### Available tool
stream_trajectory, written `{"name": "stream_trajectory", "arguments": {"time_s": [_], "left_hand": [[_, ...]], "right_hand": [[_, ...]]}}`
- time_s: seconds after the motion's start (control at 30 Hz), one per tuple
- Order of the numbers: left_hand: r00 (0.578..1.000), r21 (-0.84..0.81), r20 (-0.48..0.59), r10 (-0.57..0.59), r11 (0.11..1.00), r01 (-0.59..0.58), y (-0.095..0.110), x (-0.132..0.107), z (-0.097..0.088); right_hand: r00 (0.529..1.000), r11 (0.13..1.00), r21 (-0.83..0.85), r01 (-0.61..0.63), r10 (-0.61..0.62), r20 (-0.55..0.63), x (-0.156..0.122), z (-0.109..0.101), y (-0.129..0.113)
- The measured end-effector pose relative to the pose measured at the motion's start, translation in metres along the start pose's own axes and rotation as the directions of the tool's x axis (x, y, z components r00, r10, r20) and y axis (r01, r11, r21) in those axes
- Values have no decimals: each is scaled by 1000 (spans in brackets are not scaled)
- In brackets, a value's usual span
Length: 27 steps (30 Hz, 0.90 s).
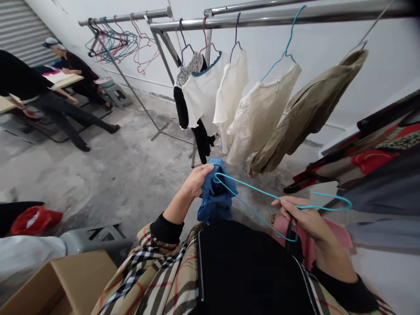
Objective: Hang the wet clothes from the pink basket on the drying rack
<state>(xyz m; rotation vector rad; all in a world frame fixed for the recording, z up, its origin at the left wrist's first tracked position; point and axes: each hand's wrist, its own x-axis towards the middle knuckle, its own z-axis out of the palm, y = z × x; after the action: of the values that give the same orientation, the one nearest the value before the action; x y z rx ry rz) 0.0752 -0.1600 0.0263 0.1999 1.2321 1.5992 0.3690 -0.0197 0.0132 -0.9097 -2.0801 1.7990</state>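
My left hand (196,180) is closed on a blue garment (215,192), held bunched up in front of my chest. My right hand (300,213) pinches a teal wire hanger (259,202) near its hook; the hanger's far end touches the blue garment. Above hangs a metal clothes rail (262,17) with several garments on hangers: a black and white top (200,94), a cream top (231,89), a lace blouse (262,113) and a khaki jacket (311,109).
A second rail (124,18) at the back left carries several empty hangers. Two people sit at a table (62,81) at far left. A cardboard box (59,280) and a grey stool (95,238) stand at lower left. Piled patterned clothes (377,166) lie at right.
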Motion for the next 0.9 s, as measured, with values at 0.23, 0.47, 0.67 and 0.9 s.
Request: {"name": "stream_trajectory", "arguments": {"time_s": [0.23, 0.47, 0.67, 0.9], "left_hand": [[997, 50, 17, 72, 996, -73, -2, 2, 3], [989, 242, 71, 130, 960, -143, -22, -9, 19], [918, 576, 363, 161, 735, -357, -46, -22, 25], [760, 860, 509, 405, -190, -474, -22, -42, 14]], "right_hand": [[999, 995, -100, 19, -15, 35, 18, 21, 6], [998, 990, -129, 60, -57, 21, 46, 65, 8], [971, 985, 20, 173, -167, -171, 58, 85, 12], [970, 971, 50, 232, -227, -84, 46, 62, 12]]}}
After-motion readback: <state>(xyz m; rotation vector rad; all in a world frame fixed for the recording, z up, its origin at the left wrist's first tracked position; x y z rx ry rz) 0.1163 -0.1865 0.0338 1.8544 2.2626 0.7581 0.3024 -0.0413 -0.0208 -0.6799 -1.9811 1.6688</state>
